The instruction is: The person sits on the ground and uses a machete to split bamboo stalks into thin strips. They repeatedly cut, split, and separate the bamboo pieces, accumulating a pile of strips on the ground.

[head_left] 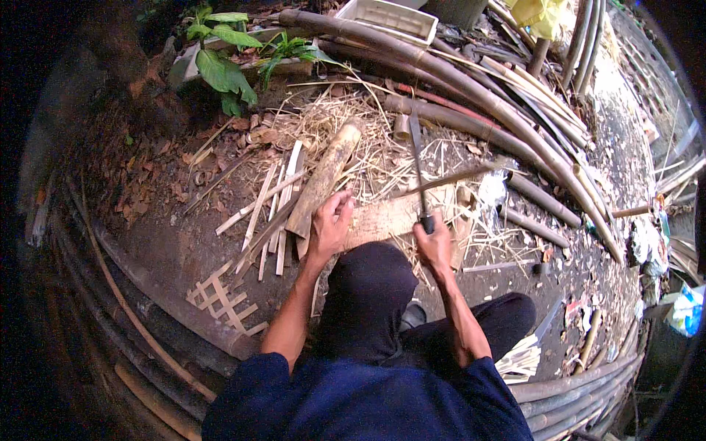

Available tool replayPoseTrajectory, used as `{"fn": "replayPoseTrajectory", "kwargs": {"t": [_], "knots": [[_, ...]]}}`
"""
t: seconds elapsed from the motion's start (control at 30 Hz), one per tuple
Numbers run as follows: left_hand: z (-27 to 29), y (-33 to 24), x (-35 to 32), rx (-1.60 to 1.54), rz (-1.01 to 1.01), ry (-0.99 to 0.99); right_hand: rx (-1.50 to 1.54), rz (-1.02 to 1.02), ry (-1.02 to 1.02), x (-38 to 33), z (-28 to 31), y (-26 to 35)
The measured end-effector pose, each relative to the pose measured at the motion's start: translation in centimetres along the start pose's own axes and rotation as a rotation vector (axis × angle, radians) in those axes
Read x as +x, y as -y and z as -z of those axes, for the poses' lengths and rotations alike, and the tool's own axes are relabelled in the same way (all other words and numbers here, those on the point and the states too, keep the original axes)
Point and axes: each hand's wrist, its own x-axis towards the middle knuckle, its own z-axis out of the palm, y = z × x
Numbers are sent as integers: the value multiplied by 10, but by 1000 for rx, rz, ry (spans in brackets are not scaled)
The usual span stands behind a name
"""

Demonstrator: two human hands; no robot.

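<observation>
My left hand (329, 224) grips the near end of a short thick bamboo log (323, 176) that lies on the ground and points away from me. My right hand (434, 244) is closed on the dark handle of a long knife (417, 158) whose blade points away, upright. A thin bamboo strip (448, 180) crosses the blade at an angle. Between my hands lies a flat pale wooden block (386, 217), above my raised knee in dark trousers.
Split bamboo slats (272, 213) lie left of the log, and a small woven lattice piece (224, 298) lies nearer left. Long bamboo poles (471, 95) are stacked behind and right. A white tray (388, 18) and leafy plants (220, 66) stand at the back. Shavings cover the ground.
</observation>
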Motion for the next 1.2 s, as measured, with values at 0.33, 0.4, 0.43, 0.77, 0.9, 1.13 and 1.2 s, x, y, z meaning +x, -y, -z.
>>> {"fn": "replayPoseTrajectory", "kwargs": {"t": [0.33, 0.4, 0.43, 0.77, 0.9, 1.13, 1.2], "knots": [[-12, -21, 7, 16, -25, 23, -24, -241, 83, -35, -18, -66], [-20, -33, 16, -14, -63, 91, 100, -322, 93, -20, -21, -65], [-20, -35, 16, -3, -111, 123, 159, -345, 94, -8, -18, -55], [-11, -35, 23, -14, 8, 22, 16, -173, -5, -21, -22, -90], [-26, -50, 21, -70, -108, 172, 49, -373, 116, -68, -56, -123], [-109, -77, 62, -10, -679, 668, 14, -404, 288, -20, -21, -88], [-140, -94, 64, 28, -768, 745, 4, -249, 250, -10, -12, -89]]}}
